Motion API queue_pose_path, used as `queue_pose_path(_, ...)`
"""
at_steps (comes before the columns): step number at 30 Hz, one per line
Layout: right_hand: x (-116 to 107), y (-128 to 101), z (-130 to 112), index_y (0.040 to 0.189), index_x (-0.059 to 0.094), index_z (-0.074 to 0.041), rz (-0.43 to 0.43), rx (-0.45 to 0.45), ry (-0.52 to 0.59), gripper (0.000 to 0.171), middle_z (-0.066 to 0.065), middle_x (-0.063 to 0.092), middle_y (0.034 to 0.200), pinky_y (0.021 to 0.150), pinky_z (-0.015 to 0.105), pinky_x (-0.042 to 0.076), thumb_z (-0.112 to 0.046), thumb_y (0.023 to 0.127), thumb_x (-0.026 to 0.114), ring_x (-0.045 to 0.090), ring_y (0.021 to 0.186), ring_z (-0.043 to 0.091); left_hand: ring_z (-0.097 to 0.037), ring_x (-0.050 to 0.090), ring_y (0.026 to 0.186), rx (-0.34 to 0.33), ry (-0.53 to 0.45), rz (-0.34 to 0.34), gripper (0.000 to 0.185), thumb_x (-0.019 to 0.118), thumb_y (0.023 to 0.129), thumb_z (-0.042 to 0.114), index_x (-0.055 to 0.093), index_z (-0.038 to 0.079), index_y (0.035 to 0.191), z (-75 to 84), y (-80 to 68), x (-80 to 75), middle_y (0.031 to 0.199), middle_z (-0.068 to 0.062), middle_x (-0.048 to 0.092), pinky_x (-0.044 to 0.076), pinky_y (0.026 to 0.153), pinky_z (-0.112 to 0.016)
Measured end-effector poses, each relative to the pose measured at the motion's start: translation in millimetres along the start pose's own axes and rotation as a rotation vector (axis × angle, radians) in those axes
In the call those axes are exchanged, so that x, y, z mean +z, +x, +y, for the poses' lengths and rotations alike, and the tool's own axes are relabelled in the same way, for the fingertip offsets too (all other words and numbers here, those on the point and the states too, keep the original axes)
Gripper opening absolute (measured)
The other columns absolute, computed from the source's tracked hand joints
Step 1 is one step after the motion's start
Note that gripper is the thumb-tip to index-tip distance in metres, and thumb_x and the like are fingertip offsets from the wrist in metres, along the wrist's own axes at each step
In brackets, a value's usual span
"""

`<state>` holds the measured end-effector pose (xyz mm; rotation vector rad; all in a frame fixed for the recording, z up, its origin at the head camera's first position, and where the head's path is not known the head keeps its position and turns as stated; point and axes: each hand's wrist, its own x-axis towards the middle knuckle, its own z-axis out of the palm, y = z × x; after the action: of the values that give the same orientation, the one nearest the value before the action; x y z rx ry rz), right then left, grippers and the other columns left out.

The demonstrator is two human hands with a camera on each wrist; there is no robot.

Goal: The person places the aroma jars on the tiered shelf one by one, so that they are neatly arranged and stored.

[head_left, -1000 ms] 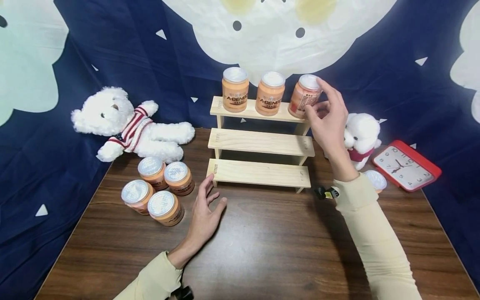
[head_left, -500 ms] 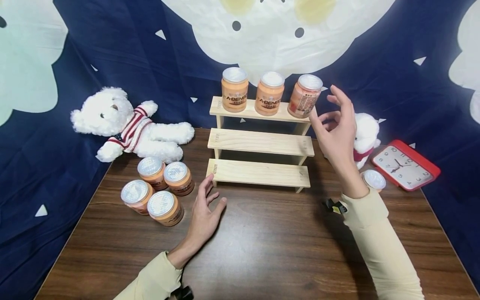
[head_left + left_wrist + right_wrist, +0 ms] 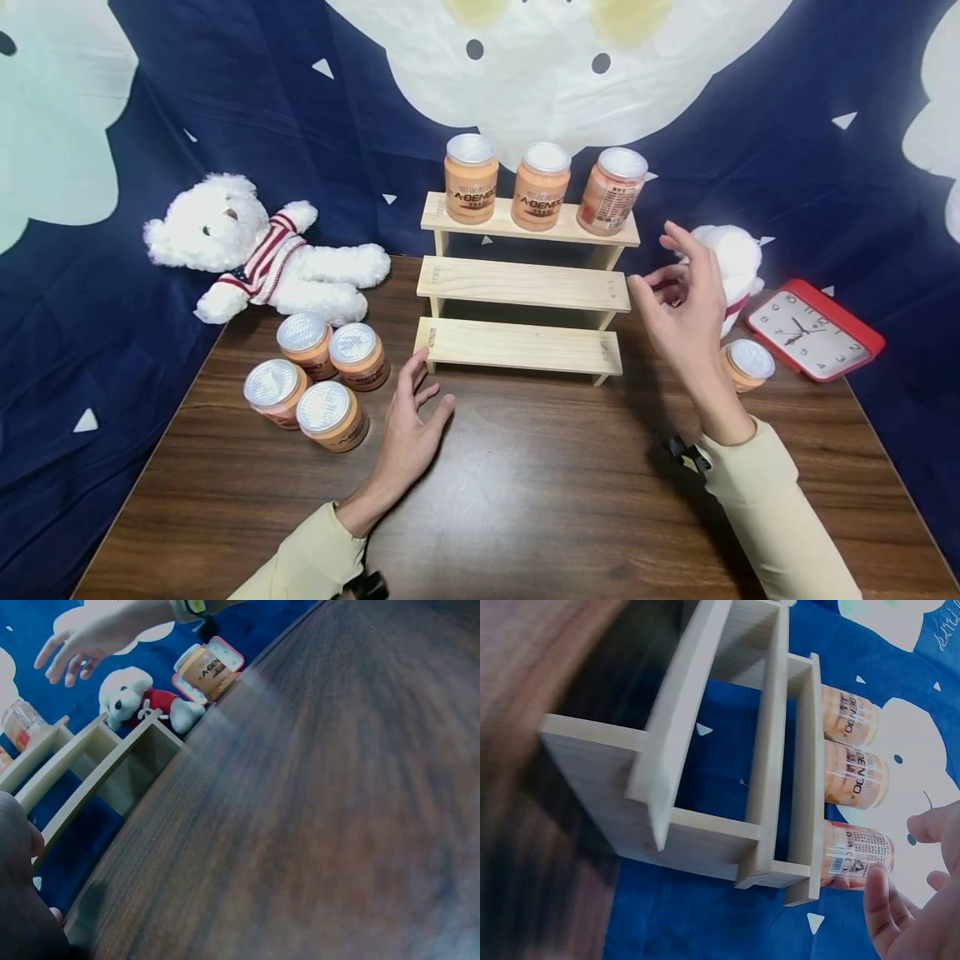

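Note:
A three-tier wooden shelf [image 3: 525,283] stands at the back of the table. Upright on its top tier are three orange jars with silvery lids: a left jar [image 3: 471,183], a middle jar [image 3: 540,193] and a right jar [image 3: 610,198], whose small-print side faces forward. My right hand [image 3: 690,312] hovers right of the shelf, holding nothing, thumb and fingers loosely bent and apart from the right jar [image 3: 857,853]. My left hand [image 3: 411,437] rests on the table with fingers relaxed, fingertips by the lowest tier's left corner; whether they touch it I cannot tell.
Several orange jars [image 3: 324,407] cluster on the table's left, below a white teddy bear [image 3: 262,250] in a striped sweater. On the right are a single jar [image 3: 747,365], a white plush dog [image 3: 124,697] and a red-framed clock [image 3: 813,331]. A patterned cloth hangs behind.
My right hand has let go of the right jar on the top tier and moved down and to the right. The left hand has stayed put.

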<state>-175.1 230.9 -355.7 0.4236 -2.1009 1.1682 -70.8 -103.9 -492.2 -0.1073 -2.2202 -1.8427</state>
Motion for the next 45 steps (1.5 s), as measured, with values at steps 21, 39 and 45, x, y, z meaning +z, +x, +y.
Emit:
queue_pose_path(21, -45, -52, 17, 0.145, 0.067, 0.001, 0.110, 0.013, -0.122, 0.059, -0.007, 0.067, 0.129, 0.070, 0.004, 0.049, 0.010, 0.088, 0.081, 0.065, 0.090, -0.006, -0.039, 0.047, 0.155, -0.006, 0.006, -0.002, 0.078, 0.073, 0.099, -0.009, 0.039, 0.003, 0.167, -0.2, -0.5, -0.9, 0.174, -0.015, 0.040, 0.054, 0.121, -0.046)
queue_pose_path(39, -74, -88, 51, 0.139, 0.073, 0.000, 0.200, 0.198, -0.222, 0.056, -0.029, 0.060, 0.116, 0.075, 0.005, 0.048, 0.014, 0.086, 0.082, 0.061, 0.091, -0.008, -0.036, 0.045, 0.157, -0.023, 0.007, -0.011, 0.077, 0.072, 0.100, -0.008, 0.039, 0.006, 0.168, -0.6, -0.6, -0.3, 0.175, -0.012, 0.040, 0.054, 0.121, -0.045)
queue_pose_path(45, -83, -91, 60, 0.133, 0.078, -0.001, 0.276, 0.235, -0.275, 0.053, -0.028, 0.060, 0.112, 0.076, 0.008, 0.043, 0.011, 0.082, 0.085, 0.055, 0.094, -0.010, -0.037, 0.045, 0.157, -0.015, 0.008, -0.005, 0.077, 0.072, 0.100, -0.008, 0.039, 0.005, 0.167, -0.2, -0.5, -0.1, 0.175, -0.013, 0.040, 0.055, 0.121, -0.045)
